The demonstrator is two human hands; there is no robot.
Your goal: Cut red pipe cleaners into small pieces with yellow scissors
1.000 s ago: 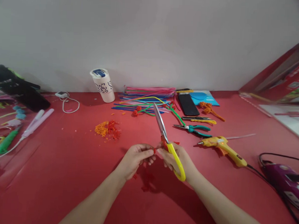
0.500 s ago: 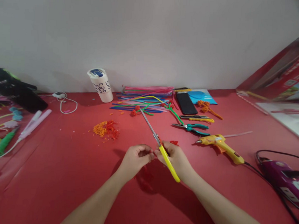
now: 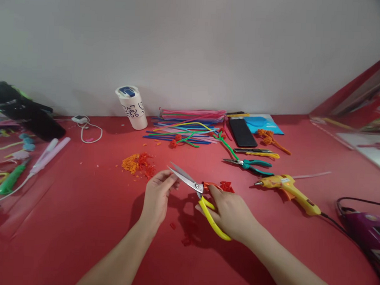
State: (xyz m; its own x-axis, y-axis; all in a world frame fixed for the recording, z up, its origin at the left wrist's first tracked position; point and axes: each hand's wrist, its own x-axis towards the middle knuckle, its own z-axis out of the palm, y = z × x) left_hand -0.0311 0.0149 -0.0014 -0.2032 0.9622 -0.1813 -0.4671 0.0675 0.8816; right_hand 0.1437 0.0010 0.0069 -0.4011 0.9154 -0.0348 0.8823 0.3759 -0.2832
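My right hand (image 3: 235,211) grips a pair of scissors (image 3: 214,224) with yellow and orange handles. Their blades stand slightly apart, pointing left and away from me. At the blade tips, my left hand (image 3: 156,193) has its thumb and fingers pinched together; whatever lies between them is too small to make out. Scattered red bits (image 3: 188,240) lie on the table below the scissors. Just beyond my right hand are several cut red pieces (image 3: 227,187). Orange crumbs (image 3: 130,163) and red shavings (image 3: 147,165) form a pile past my left hand.
Pipe cleaners (image 3: 191,115) lie at the back beside a white tumbler (image 3: 133,108) and a phone (image 3: 242,133). To the right are pliers (image 3: 248,165), a yellow glue gun (image 3: 290,191) and a purple power strip (image 3: 362,225). A pink hair straightener (image 3: 51,157) lies left.
The scissors have gone from lying closed across my right hand to being gripped with blades parted. Their tips have swung left to my left hand, which has shifted left and up.
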